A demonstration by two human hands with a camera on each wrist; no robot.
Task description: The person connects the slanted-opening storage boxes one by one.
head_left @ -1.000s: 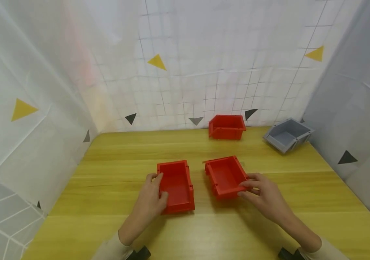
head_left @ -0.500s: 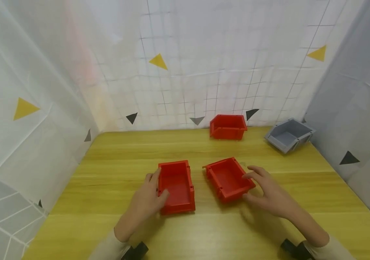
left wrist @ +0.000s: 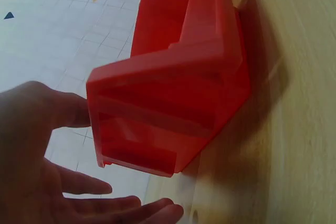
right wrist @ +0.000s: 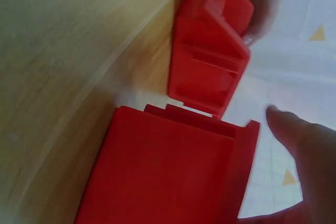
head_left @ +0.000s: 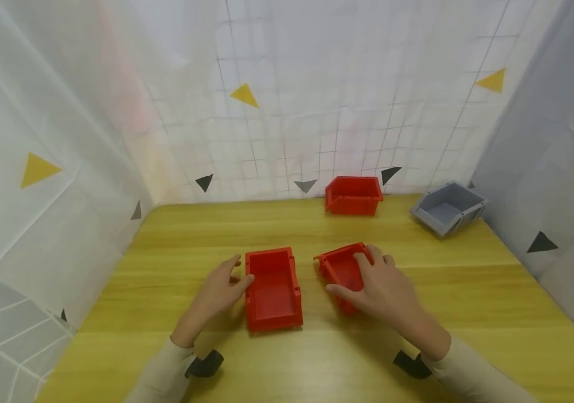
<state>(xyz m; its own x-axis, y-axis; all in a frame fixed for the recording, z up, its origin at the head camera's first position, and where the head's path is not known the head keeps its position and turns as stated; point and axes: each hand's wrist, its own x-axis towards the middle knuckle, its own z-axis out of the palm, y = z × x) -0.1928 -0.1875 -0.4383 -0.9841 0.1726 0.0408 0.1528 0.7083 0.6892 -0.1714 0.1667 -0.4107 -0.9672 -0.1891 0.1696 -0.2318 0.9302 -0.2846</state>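
Note:
Two small red storage bins stand side by side on the wooden table in the head view. My left hand is beside the left bin, its thumb at the near-left rim; the left wrist view shows the other fingers extended and off the wall. Over the right bin, which sits turned at an angle, my right hand reaches with fingers spread and thumb apart, covering its right part. In the right wrist view the thumb is clear of that bin's rim; whether the other fingertips touch it cannot be seen.
Against the back sheet stands a third red bin. A grey bin lies at the table's back right corner. White sheets with triangles and grid lines enclose the table at the back and sides.
My right hand came off the right bin's near-right corner and moved left over it; that bin first dropped slightly toward me. My left hand drew back left, its fingers leaving the left bin's rim.

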